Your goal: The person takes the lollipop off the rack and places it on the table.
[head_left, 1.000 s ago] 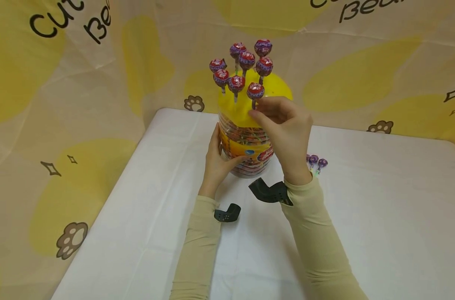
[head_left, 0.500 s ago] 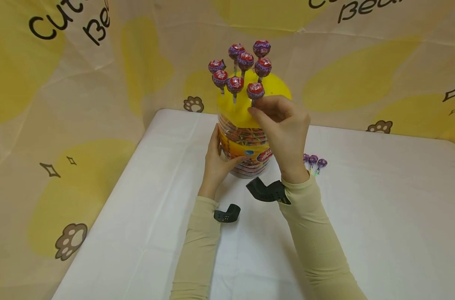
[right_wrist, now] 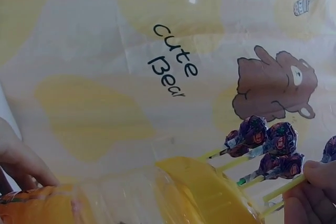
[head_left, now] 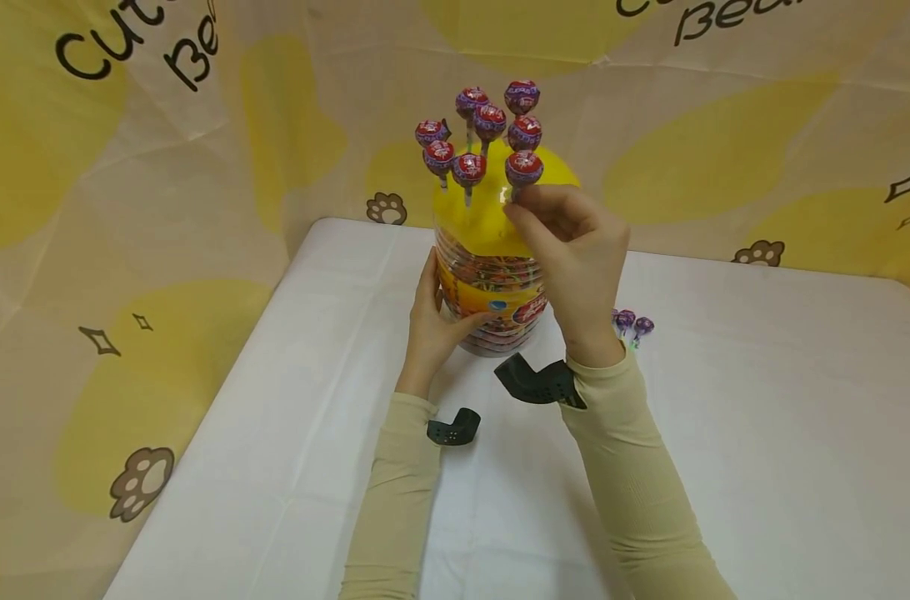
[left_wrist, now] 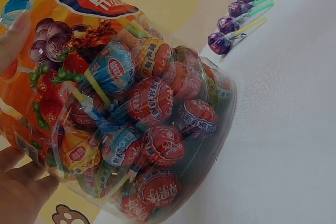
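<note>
A: Yellow lid point(head_left: 492, 218) up, a clear plastic jar point(head_left: 491, 293) packed with wrapped lollipops stands on the white-covered bench point(head_left: 762, 433); what is each hand doing?

B: The right hand point(head_left: 575, 250) pinches the stick of one lollipop point(head_left: 524, 168) between thumb and fingertips, just above the lid. Past its fingertips seven more lollipops point(head_left: 473, 133) stand upright in the lid.

A: And the other?

B: The left hand point(head_left: 434, 321) presses against the jar's side, fingers spread along the wall, thumb across the label. Just beyond the right wrist, a few purple lollipops point(head_left: 632, 323) lie loose on the bench.
</note>
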Demonstrator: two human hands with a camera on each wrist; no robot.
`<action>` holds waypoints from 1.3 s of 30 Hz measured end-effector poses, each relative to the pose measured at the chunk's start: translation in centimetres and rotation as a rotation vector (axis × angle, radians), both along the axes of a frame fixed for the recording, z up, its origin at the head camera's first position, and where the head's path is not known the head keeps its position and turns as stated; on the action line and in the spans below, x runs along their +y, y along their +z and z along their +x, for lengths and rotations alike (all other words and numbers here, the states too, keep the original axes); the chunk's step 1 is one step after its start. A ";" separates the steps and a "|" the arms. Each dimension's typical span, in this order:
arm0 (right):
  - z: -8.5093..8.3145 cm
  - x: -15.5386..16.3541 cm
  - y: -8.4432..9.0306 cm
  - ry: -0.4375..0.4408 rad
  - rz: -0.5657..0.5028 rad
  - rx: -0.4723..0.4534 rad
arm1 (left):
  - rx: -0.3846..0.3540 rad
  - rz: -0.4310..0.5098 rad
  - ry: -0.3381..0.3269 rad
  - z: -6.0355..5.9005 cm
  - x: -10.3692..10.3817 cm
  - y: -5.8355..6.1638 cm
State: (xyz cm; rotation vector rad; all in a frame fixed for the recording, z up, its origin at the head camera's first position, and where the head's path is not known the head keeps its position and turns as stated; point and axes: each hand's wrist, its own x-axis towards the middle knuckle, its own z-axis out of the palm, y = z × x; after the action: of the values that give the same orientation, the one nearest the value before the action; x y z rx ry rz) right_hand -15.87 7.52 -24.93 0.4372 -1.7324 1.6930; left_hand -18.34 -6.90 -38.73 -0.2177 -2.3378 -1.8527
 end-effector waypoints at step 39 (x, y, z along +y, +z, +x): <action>1.9 7.4 -4.4 0.047 -0.248 -0.236 | 0.082 0.026 -0.018 -0.3 0.0 -0.5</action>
State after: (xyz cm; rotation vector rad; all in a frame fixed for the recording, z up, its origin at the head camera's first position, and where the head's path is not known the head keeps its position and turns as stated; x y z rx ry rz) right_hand -13.96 14.89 -29.38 0.1715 -1.6526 2.0305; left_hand -18.64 -6.88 -39.24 -0.3066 -2.2638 -1.8437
